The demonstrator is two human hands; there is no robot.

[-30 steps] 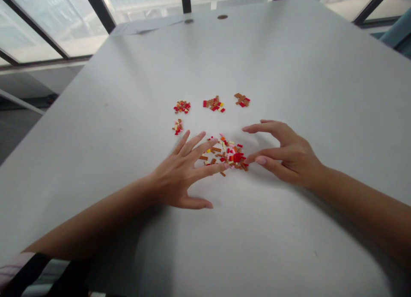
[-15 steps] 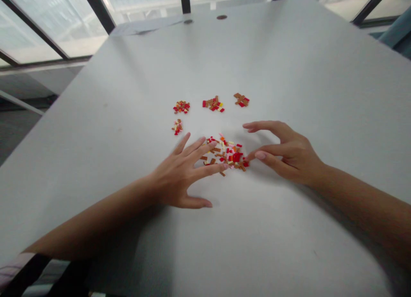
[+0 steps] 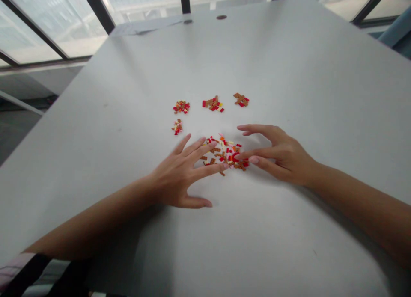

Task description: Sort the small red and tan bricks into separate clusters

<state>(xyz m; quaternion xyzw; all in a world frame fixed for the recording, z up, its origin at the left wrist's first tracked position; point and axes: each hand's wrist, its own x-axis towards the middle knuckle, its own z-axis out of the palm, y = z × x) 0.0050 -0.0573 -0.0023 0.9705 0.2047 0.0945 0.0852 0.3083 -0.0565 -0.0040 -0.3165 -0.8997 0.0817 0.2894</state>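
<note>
Dark-framed windows [image 3: 144, 2] beyond a white table [image 3: 289, 61]

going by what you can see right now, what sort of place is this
Probably an office or similar indoor workroom, though nothing settles it: a large plain white table stands by wide windows with dark frames.

The white desk [image 3: 205, 250] bears a loose heap of small bricks [image 3: 228, 151], red, brown, pink and cream, between the left grip [image 3: 176, 177] and the right grip [image 3: 289, 158]. A small cluster [image 3: 177, 127] sits just beyond the left grip's fingertips, a second cluster [image 3: 181, 107] behind it; a third cluster [image 3: 212, 103] lies beyond the gap between the grips, a mostly brown fourth cluster [image 3: 241, 100] beyond the right grip's fingertips.
</note>
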